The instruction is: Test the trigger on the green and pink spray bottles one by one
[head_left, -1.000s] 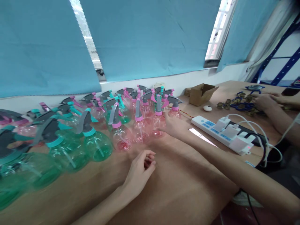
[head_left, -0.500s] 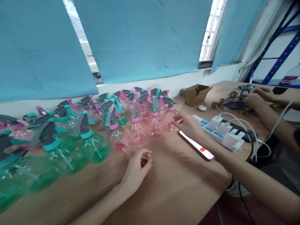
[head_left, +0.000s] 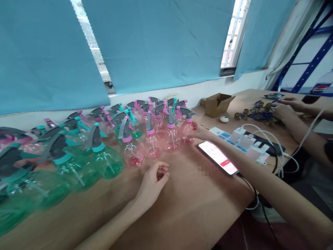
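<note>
your right hand (head_left: 201, 133) touches the right-end pink bottle (head_left: 186, 129), grip unclear; left hand (head_left: 153, 180) rests loosely open and empty; a sideways nudge could topple the neighbouring bottles (head_left: 170, 135).

Here's the left forearm (head_left: 117, 224), slim and bare right down to the picture's edge, running into a narrow wrist. The left grip (head_left: 153, 180) is bare too: long, slender fingers (head_left: 162, 170), plain from knuckle to tip, nails looking short and unpainted. Over to the right forearm (head_left: 273, 194), bare as well, longer in shot and thickening toward the lower corner. The right grip (head_left: 200, 132) shows small, slim-fingered and plain. And there, under the right forearm, a thin dark loop (head_left: 253, 205): perhaps a wristband, perhaps only a cable; the view won't settle it.
</note>
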Demonstrator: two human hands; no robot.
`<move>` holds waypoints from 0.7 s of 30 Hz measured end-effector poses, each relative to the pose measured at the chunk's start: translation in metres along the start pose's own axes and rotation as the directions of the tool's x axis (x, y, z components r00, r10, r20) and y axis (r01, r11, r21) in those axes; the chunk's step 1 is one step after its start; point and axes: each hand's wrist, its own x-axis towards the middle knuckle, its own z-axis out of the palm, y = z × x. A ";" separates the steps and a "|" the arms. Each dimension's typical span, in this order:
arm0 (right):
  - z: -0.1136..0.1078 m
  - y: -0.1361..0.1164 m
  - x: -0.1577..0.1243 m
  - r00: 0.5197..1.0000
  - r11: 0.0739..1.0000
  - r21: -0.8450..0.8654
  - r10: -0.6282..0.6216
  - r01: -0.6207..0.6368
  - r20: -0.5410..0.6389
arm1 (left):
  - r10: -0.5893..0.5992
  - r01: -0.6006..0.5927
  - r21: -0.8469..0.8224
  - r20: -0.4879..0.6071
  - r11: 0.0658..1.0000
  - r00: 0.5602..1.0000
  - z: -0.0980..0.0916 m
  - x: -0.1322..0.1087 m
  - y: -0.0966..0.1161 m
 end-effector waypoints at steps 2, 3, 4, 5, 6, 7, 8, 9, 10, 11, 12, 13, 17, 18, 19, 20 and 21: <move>0.002 0.000 -0.001 0.999 1.000 -0.006 0.009 -0.010 -0.034 | 0.000 0.000 -0.002 0.000 1.000 1.000 0.001 0.000 -0.002; 0.001 0.000 -0.002 0.998 1.000 -0.013 0.014 -0.014 -0.056 | 0.001 -0.001 -0.004 0.002 1.000 1.000 0.001 -0.001 -0.002; -0.001 -0.001 -0.003 0.996 1.000 -0.021 0.018 -0.020 -0.082 | 0.002 -0.002 -0.005 0.004 1.000 1.000 0.001 -0.001 -0.003; -0.004 -0.002 -0.005 0.994 0.999 -0.031 0.024 -0.028 -0.110 | 0.003 -0.003 -0.006 0.007 1.000 1.000 0.001 -0.001 -0.003; -0.008 -0.004 -0.008 0.990 0.998 -0.041 0.032 -0.038 -0.136 | 0.004 -0.004 -0.007 0.008 1.000 1.000 0.002 -0.001 -0.002; -0.013 -0.006 -0.012 0.986 0.998 -0.049 0.041 -0.049 -0.160 | 0.005 -0.005 -0.008 0.010 1.000 1.000 0.002 -0.001 -0.002; -0.018 -0.009 -0.017 0.983 0.997 -0.055 0.048 -0.059 -0.175 | 0.007 -0.007 -0.009 0.011 1.000 1.000 0.002 -0.001 -0.001; -0.023 -0.013 -0.024 0.983 0.996 -0.058 0.053 -0.064 -0.177 | 0.008 -0.008 -0.010 0.011 1.000 1.000 0.001 -0.001 -0.001; -0.028 -0.017 -0.032 0.982 0.996 -0.061 0.056 -0.068 -0.178 | 0.009 -0.008 -0.010 0.012 1.000 1.000 0.001 -0.001 0.000; -0.032 -0.022 -0.041 0.981 0.995 -0.069 0.061 -0.075 -0.185 | 0.009 -0.009 -0.009 0.013 1.000 1.000 0.001 -0.001 0.000; -0.034 -0.027 -0.050 0.978 0.992 -0.087 0.074 -0.092 -0.195 | 0.009 -0.009 -0.008 0.014 1.000 1.000 0.001 -0.002 0.001; -0.035 -0.032 -0.061 0.981 0.992 -0.089 0.067 -0.084 -0.183 | 0.010 -0.010 -0.007 0.014 1.000 1.000 0.000 -0.002 0.002; -0.022 -0.052 -0.097 0.986 0.996 -0.083 0.003 -0.017 -0.164 | 0.025 -0.025 -0.002 0.013 1.000 1.000 -0.001 -0.002 0.005; -0.016 -0.056 -0.103 0.990 0.998 -0.070 -0.008 -0.002 -0.144 | 0.029 -0.029 0.000 0.012 1.000 1.000 0.000 -0.002 0.006; -0.011 -0.058 -0.108 0.994 0.997 -0.072 -0.017 0.009 -0.109 | 0.032 -0.032 0.001 0.009 0.999 0.999 0.000 -0.003 0.007; -0.005 -0.061 -0.112 0.995 0.996 -0.081 -0.029 0.021 -0.093 | 0.033 -0.033 0.003 0.004 0.999 0.999 0.000 -0.003 0.008; 0.000 -0.062 -0.116 0.996 0.995 -0.093 -0.045 0.038 -0.075 | 0.033 -0.033 0.005 -0.002 0.999 0.999 0.000 -0.004 0.008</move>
